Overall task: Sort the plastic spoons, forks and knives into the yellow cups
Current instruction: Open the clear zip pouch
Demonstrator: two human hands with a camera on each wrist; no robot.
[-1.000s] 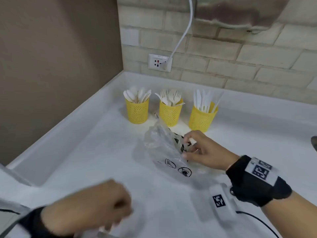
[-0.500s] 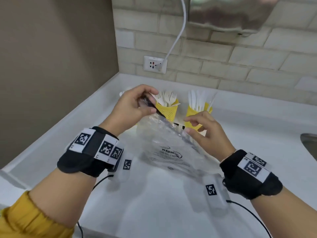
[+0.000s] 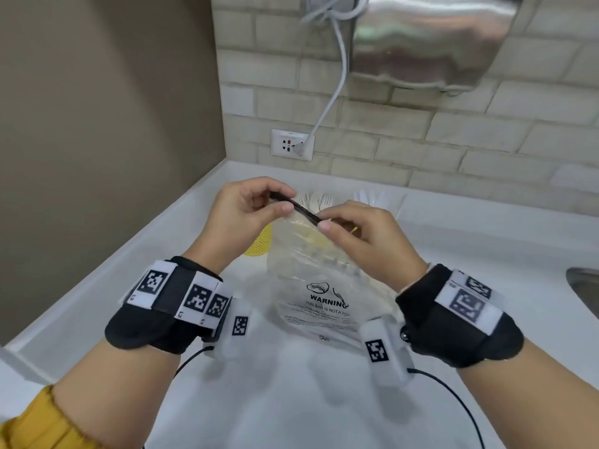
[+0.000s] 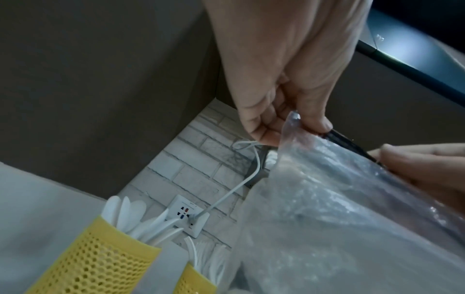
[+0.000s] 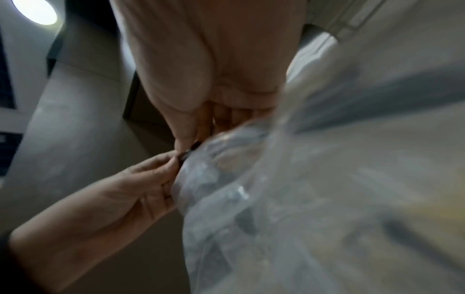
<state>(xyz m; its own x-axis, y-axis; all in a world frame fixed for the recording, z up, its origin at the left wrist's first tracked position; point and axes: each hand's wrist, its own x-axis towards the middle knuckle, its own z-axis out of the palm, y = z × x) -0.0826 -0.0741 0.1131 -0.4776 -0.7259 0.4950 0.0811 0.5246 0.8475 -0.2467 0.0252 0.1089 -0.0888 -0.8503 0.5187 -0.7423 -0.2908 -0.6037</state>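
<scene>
Both hands hold a clear plastic bag (image 3: 324, 286) up above the counter by its black top strip (image 3: 298, 209). My left hand (image 3: 259, 205) pinches the strip's left end, also seen as the left hand (image 4: 289, 123) in the left wrist view. My right hand (image 3: 343, 225) pinches the right end; the right hand (image 5: 198, 137) shows blurred in its wrist view. Behind the bag stand yellow mesh cups (image 3: 259, 241), mostly hidden. In the left wrist view one yellow cup (image 4: 100, 264) holds white spoons (image 4: 130, 214), and a second cup (image 4: 193, 282) holds white forks (image 4: 211, 256).
The white counter (image 3: 291, 400) ends at a brick wall with a socket (image 3: 291, 144) and a plugged-in white cable (image 3: 327, 105). A metal dispenser (image 3: 428, 37) hangs above. A brown wall (image 3: 97, 124) closes the left side. A sink edge (image 3: 583, 286) shows at the right.
The left hand came up from the lower left and took the bag's top strip. Both hands lifted the bag off the counter, so it now covers the cups.
</scene>
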